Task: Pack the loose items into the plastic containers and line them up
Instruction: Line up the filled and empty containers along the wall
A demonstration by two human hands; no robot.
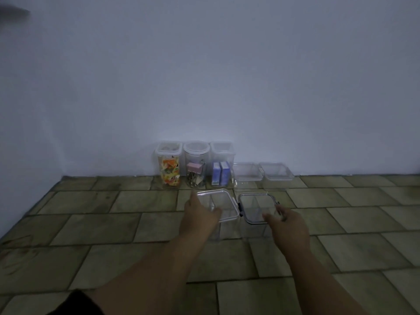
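Two clear plastic containers stand side by side on the tiled floor in front of me. My left hand [200, 214] grips the near rim of the left container [221, 202], which has a white-edged lid. My right hand [285, 220] grips the near right corner of the right container [255, 206], which has a dark-rimmed lid with a small latch. Against the wall stands a row: a tall container with colourful packets [169, 165], a round one with binder clips [196, 164], a tall one with two blue boxes [221, 164], and two low lidded containers [247, 172] [276, 173] that look empty.
A pale wall [204, 76] closes off the back, meeting the tiled floor [113, 223] just behind the row. A dark piece of my clothing [75, 303] shows at the bottom left edge.
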